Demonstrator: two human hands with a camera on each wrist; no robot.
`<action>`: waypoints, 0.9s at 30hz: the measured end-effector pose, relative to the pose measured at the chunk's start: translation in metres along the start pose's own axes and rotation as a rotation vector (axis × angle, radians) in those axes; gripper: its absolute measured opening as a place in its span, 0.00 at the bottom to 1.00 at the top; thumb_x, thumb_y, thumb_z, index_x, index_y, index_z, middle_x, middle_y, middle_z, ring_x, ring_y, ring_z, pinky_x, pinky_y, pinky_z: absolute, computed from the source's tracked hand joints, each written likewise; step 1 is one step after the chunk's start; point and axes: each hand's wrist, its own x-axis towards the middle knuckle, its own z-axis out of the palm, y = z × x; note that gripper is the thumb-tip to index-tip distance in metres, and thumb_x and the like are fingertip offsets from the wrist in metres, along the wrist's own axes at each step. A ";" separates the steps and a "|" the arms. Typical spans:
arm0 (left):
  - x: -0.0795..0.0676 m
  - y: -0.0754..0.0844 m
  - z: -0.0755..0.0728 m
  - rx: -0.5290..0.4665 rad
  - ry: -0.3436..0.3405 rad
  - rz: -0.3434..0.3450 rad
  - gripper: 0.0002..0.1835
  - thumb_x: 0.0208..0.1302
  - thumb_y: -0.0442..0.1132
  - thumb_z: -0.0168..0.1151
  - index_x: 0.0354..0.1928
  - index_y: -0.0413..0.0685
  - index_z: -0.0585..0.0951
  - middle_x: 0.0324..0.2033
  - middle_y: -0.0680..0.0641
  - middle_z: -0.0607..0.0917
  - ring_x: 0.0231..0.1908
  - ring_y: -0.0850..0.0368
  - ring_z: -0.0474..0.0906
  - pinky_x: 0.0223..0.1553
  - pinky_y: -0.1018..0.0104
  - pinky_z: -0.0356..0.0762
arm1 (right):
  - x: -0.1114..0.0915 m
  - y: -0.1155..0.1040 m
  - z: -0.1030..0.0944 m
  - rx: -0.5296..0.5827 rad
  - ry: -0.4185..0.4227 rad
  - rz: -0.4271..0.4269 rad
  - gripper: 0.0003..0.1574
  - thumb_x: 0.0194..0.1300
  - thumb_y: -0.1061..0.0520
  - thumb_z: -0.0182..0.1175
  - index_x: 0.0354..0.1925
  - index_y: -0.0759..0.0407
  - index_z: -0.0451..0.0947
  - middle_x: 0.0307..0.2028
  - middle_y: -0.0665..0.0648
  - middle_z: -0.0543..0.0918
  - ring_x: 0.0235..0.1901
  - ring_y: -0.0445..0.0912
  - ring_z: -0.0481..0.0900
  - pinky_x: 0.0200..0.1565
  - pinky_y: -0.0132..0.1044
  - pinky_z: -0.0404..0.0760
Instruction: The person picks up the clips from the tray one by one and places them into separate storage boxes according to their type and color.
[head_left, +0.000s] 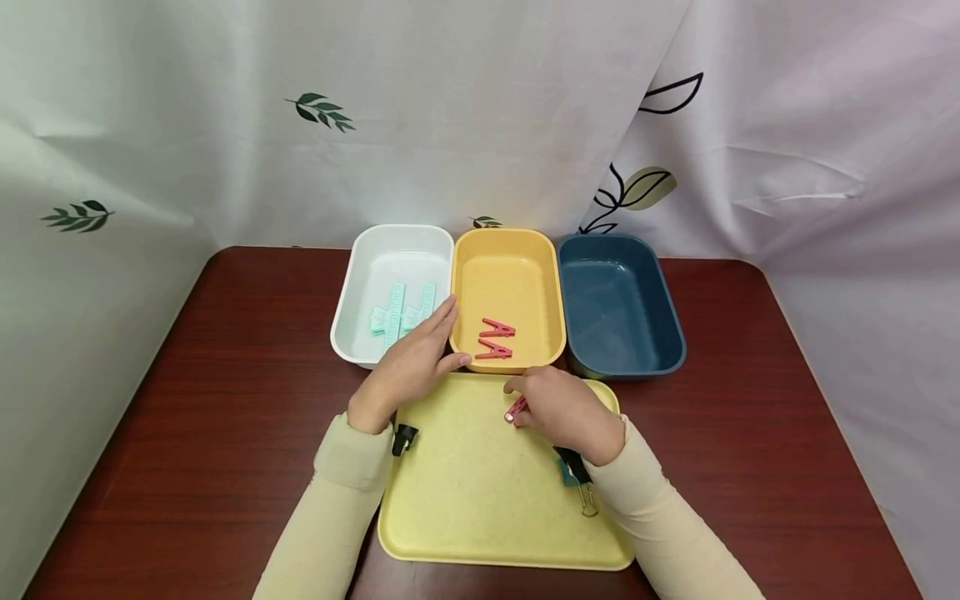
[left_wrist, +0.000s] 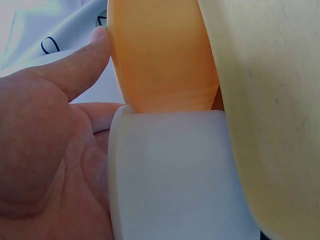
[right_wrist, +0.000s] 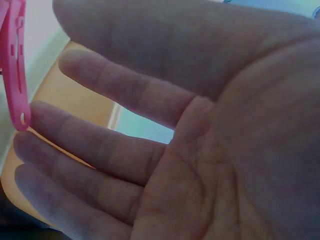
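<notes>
Over one pale-yellow rectangular tray (head_left: 465, 500): right hand (head_left: 567, 408), fingers parted, tips beside one red plastic clothespin (head_left: 516, 408) | inside one orange-yellow rectangular bin (head_left: 506, 287): two matching clothespins (head_left: 501, 356) | by its rim: left hand (head_left: 412, 364), fingers straight, holding nothing

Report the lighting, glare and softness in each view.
Head view: bright overall, small glare marks inside the dark blue rounded plastic bin; left wrist view: the white rounded plastic bin looks greyish against the brightly lit white patterned curtain; right wrist view: hazy, washed-out background beyond the pink plastic clothespin, fine detail soft.
</notes>
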 end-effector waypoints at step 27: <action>0.000 -0.001 0.000 -0.004 0.011 0.015 0.43 0.73 0.50 0.59 0.76 0.31 0.53 0.78 0.40 0.50 0.76 0.46 0.52 0.73 0.52 0.56 | 0.006 0.002 0.017 -0.101 0.058 0.038 0.24 0.65 0.68 0.62 0.17 0.50 0.70 0.19 0.49 0.70 0.22 0.43 0.68 0.24 0.37 0.69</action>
